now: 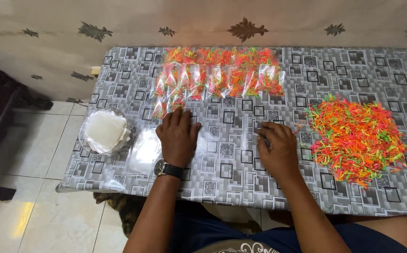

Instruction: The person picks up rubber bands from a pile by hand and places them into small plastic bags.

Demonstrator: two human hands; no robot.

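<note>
Left hand (178, 136) flat, fingers spread, touching filled clear packets (217, 75) at 12 o'clock. Right hand (277, 149) curled, contents unclear; loose coloured strips (355, 138) at 3 o'clock.

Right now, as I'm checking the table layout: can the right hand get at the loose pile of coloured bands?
Probably yes. The right hand rests on the table just beside the loose pile of coloured bands, with only bare cloth between them.

We are seeing a bright, even picture with light coming from above. Glare is shining on the floor tiles (23, 218) and clear bags (217, 75). Small soft shadows are sitting under the hands. The edges are bending a little.
</note>
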